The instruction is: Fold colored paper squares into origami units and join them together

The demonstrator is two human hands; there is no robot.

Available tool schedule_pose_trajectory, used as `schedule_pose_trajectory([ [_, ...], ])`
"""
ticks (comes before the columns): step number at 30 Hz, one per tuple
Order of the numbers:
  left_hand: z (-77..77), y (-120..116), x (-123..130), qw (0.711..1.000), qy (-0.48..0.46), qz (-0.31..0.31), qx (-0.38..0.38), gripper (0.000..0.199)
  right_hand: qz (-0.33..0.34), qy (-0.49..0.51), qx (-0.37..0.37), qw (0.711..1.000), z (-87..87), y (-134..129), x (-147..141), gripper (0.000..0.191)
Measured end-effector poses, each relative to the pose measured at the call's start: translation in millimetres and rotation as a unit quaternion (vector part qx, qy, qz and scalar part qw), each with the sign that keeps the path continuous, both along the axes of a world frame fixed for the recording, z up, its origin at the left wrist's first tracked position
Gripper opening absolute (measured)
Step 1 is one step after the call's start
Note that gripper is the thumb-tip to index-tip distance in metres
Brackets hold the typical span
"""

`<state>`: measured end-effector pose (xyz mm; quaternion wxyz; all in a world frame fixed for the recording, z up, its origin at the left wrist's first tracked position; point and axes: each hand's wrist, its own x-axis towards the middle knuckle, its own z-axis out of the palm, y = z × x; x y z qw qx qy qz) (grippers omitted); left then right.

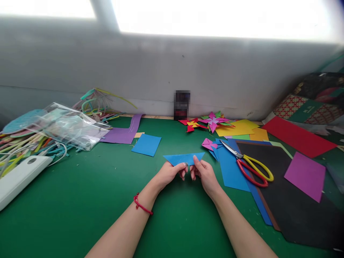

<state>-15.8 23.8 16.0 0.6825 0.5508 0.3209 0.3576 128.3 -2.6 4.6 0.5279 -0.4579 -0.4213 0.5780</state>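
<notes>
A folded blue paper (182, 158), wide at the top and narrower below, is held up over the green table. My left hand (172, 172) pinches its lower left part, thumb on top. The lower right part is pinched by my right hand (202, 171), whose thumb lies on the near face. The curled fingertips of both hands show beneath the paper, close together but apart. A flat blue square (146, 145) lies to the left, beyond my left hand. To the right, a small pink and blue folded piece (210, 144) rests near the paper.
Scissors (254, 168) with red and yellow handles lie on blue and black sheets (292, 193) at right. Folded paper stars (212, 121) and yellow sheets (238, 128) are at the back. At left are a plastic bag (77, 125), pipe cleaners and a white power strip (24, 177).
</notes>
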Motion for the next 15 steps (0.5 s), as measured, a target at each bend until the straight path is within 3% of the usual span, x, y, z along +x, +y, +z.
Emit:
schedule_pose_trajectory([
  [15, 3.1, -1.5, -1.9, 1.0, 0.021, -0.012, 0.013, 0.024, -0.008, -0.069, 0.011, 0.998, 1.1, -2.4, 1.0, 0.046],
])
